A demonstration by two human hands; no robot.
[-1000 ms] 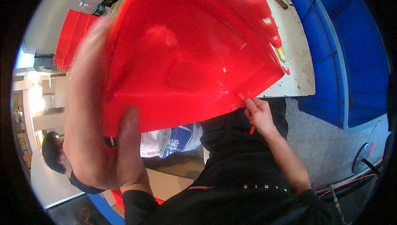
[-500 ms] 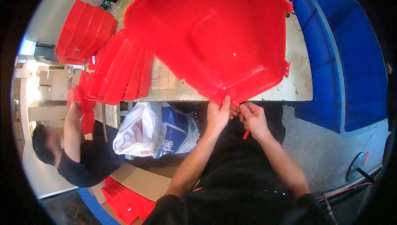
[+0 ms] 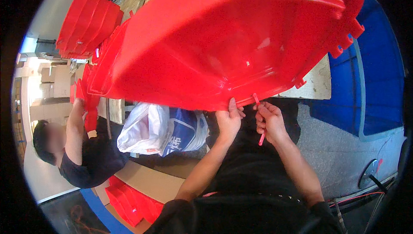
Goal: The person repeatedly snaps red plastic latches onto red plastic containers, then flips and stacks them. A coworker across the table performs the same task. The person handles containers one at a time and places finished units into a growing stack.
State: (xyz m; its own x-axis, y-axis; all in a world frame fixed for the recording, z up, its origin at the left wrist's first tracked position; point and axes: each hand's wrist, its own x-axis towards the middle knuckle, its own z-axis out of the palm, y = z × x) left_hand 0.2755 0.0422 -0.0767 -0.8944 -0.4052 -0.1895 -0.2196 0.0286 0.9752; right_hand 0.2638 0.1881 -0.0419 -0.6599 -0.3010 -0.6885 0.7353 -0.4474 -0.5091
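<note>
A large red molded plastic shell [image 3: 206, 53] fills the upper middle, tilted up over the worktable. Gripping its near edge is my left hand [image 3: 229, 121], thumb on top and fingers curled beneath the rim. My right hand [image 3: 271, 123] is closed around a slim red stick-like tool [image 3: 262, 138]. The tool's upper end meets the shell's rim just right of my left thumb; whether it has a blade I cannot make out. Along the shell's right side runs a row of small hooked tabs [image 3: 346, 40].
Stacked red shells [image 3: 88, 23] stand on the worktable [image 3: 316, 81] at left. A white and blue sack [image 3: 161, 131] sits below its edge. A co-worker [image 3: 92, 161] handles red parts at left. At right stands a blue bin [image 3: 380, 70]; more red parts [image 3: 131, 201] fill a carton.
The shell has tilted and turned, its right side swinging outward to the right. My right hand has shifted slightly right with the tool, now more upright. My left hand still grips the edge.
</note>
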